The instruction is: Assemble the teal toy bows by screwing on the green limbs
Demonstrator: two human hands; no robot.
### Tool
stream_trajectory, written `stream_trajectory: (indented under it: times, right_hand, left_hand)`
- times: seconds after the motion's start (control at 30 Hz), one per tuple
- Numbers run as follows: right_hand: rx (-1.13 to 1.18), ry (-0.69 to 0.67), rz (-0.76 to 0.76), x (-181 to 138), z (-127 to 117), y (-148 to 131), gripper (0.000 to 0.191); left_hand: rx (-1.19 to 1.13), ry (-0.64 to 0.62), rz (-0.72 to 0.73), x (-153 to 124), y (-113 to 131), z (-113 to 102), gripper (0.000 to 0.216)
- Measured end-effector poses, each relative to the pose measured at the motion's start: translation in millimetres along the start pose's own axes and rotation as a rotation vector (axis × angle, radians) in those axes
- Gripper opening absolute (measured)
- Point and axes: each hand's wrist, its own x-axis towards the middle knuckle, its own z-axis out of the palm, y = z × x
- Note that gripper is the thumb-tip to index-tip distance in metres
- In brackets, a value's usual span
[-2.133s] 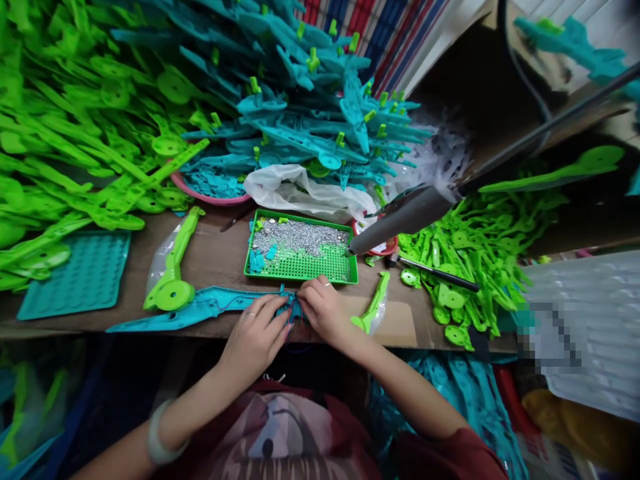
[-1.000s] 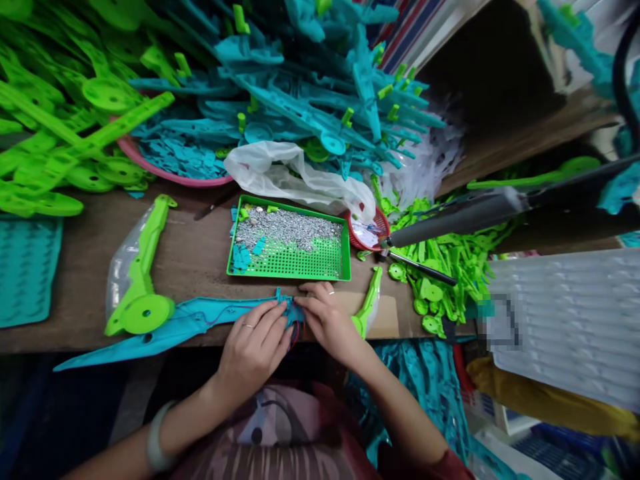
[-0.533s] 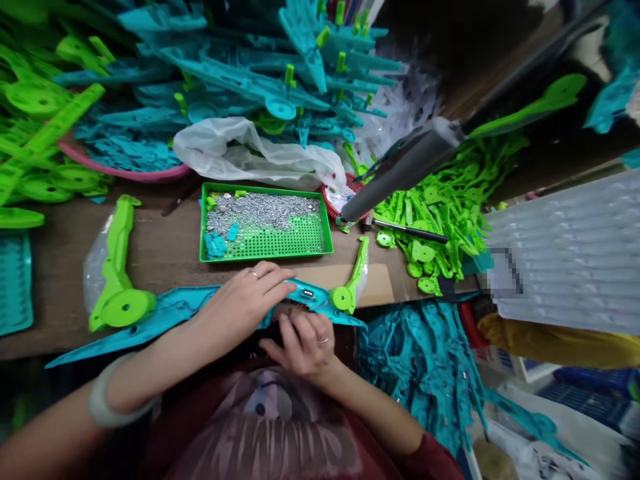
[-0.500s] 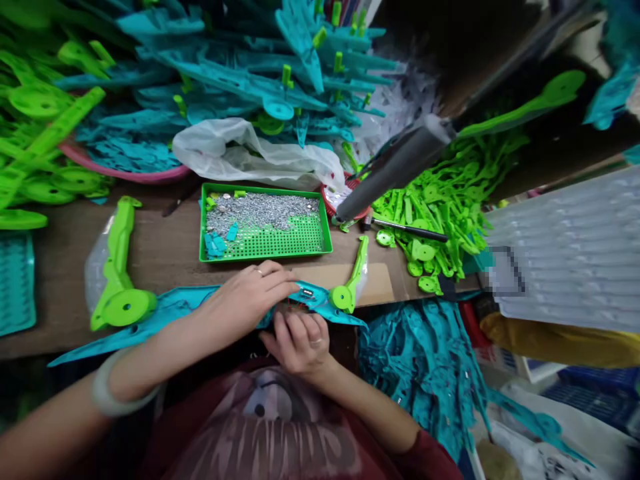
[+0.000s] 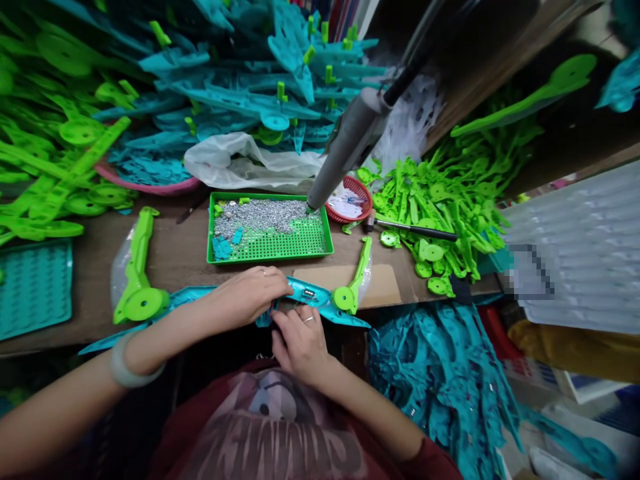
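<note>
Left of left hand: bent lime-green plastic piece with clear blade (image 5: pixel 143 293), overlapping the long blue plastic shell (image 5: pixel 299 287). Shell runs under both hands. Left hand (image 5: pixel 250 293): fingers curled over shell's middle, thumb hidden; grip cannot be told. Beyond it, green perforated plastic tray (image 5: pixel 300 245). Right hand (image 5: pixel 301 343): half-curled at shell's near edge; hold unclear. Right of it, shorter lime-green plastic piece (image 5: pixel 345 298), overlapping shell.
</note>
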Motion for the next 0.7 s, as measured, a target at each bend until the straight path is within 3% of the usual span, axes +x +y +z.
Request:
stream_trajectory:
  times: [0.27,0.47,0.6,0.7]
  right_hand:
    - [-0.101,0.051,-0.110,-10.8,-2.7,14.7,0.023]
    - [0.110,0.199,-0.018,0.2,-12.6,24.1,0.029]
    - [0.065,0.065,-0.083,23.7,-15.4,36.0,0.024]
    - [0.224,-0.020,-0.091,36.1,-18.1,47.7,0.018]
  left_hand:
    - [0.228,0.067,0.104,-1.7,-4.6,6.4,0.020]
    - [0.253,0.172,0.038,-9.6,-2.7,16.9,0.025]
    - [0.148,0.250,-0.006,-9.9,-1.9,20.5,0.025]
    - [0.088,0.269,-0.023,-10.9,-2.1,20.3,0.023]
